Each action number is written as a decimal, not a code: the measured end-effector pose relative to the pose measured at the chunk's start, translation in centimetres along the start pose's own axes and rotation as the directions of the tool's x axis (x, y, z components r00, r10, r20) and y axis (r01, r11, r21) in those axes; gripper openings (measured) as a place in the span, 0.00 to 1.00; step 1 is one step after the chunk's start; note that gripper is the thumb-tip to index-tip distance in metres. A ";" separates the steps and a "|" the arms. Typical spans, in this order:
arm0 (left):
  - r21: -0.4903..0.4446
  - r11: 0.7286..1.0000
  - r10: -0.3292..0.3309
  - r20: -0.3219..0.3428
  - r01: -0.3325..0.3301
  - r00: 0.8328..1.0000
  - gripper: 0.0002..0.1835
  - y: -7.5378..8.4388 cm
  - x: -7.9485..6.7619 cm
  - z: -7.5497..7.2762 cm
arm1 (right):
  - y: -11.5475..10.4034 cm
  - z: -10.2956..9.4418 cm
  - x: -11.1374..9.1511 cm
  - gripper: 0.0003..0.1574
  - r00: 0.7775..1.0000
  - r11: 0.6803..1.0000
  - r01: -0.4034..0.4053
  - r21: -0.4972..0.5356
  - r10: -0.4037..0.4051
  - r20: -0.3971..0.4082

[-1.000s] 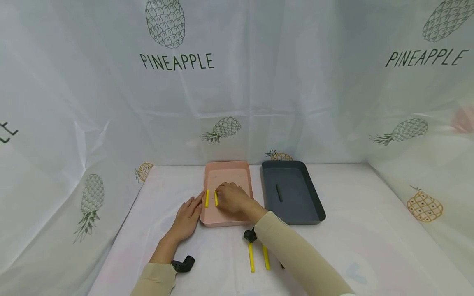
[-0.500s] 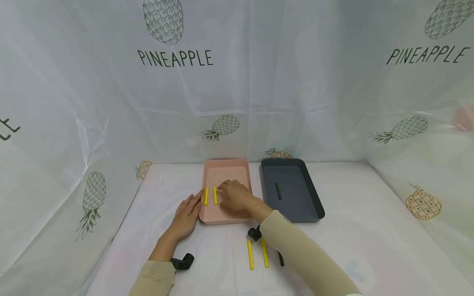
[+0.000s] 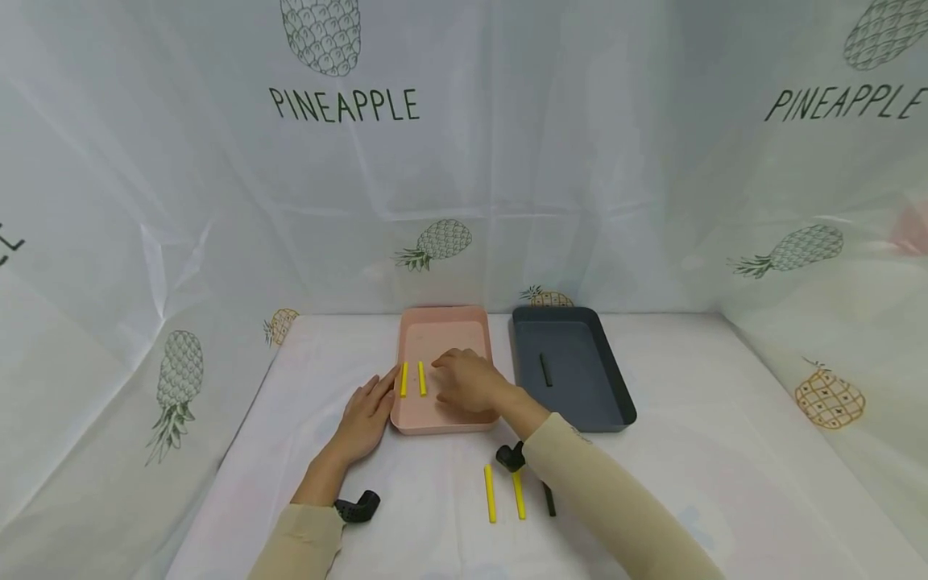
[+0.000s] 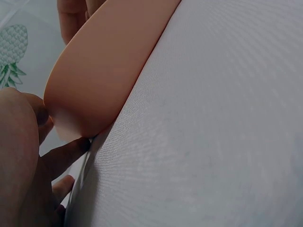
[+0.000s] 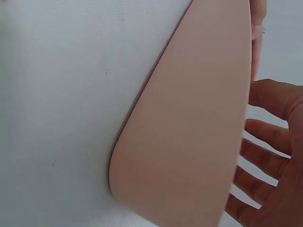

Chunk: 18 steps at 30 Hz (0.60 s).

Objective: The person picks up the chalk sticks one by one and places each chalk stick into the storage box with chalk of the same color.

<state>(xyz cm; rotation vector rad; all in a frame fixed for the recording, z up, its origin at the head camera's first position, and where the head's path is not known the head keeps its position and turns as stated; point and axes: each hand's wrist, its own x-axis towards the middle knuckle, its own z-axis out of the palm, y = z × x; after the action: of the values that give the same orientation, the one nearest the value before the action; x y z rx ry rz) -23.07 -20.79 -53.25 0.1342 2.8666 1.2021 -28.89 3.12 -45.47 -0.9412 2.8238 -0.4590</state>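
Observation:
Two thin yellow sticks, one along the left side (image 3: pixel 404 379) and a second stick (image 3: pixel 422 379) beside it, lie roughly parallel in the pink tray (image 3: pixel 444 325). My left hand (image 3: pixel 365 419) rests at the tray's left wall, fingers extended, fingertips at the rim. In the left wrist view its fingers (image 4: pixel 66 156) touch the corner of the tray (image 4: pixel 109 61). Over the tray, just right of the second stick, my right hand (image 3: pixel 470 382) holds nothing. Its loosely bent, spread fingers (image 5: pixel 265 158) show behind the tray wall (image 5: pixel 184 118) in the right wrist view.
A dark grey tray (image 3: pixel 580 403) stands right of the pink one, with a dark stick (image 3: pixel 546 370) inside. On the white table in front lie a yellow stick (image 3: pixel 490 494), another yellow stick (image 3: pixel 519 495) and a black stick (image 3: pixel 549 499), partly beneath the right forearm.
My right hand has let go of the second yellow stick and drawn a little to the right, leaving a gap. The left hand stays at the tray's edge.

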 end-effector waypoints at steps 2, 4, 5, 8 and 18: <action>-0.003 1.000 0.003 0.000 -0.003 1.000 0.27 0.0 0.0 0.0 | 0.0 -0.1 -0.2 0.36 1.000 1.000 0.000 0.007 0.000 -0.001; -0.001 1.000 0.006 0.001 -0.006 1.000 0.27 0.0 0.0 -0.1 | -0.1 -0.2 -0.5 0.37 1.000 1.000 0.001 0.017 -0.001 0.001; -0.002 1.000 0.006 0.001 -0.006 1.000 0.27 0.0 0.0 -0.1 | -0.2 -0.4 -0.6 0.37 1.000 1.000 0.005 0.023 -0.005 -0.002; -0.002 1.000 0.004 0.002 -0.004 1.000 0.27 0.1 0.0 -0.1 | -0.4 -0.7 -1.1 0.37 1.000 0.999 0.015 0.033 -0.015 -0.008; 0.004 1.000 -0.003 0.007 0.003 1.000 0.27 -0.1 0.1 0.0 | -0.6 -1.6 -2.6 0.38 1.000 0.998 0.028 0.054 -0.028 0.002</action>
<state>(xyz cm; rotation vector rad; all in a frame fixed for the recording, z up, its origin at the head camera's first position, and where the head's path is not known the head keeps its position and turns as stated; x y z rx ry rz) -23.22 -20.87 -53.28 0.1338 2.8624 1.1938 -26.83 4.61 -43.73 -0.9709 2.7838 -0.5342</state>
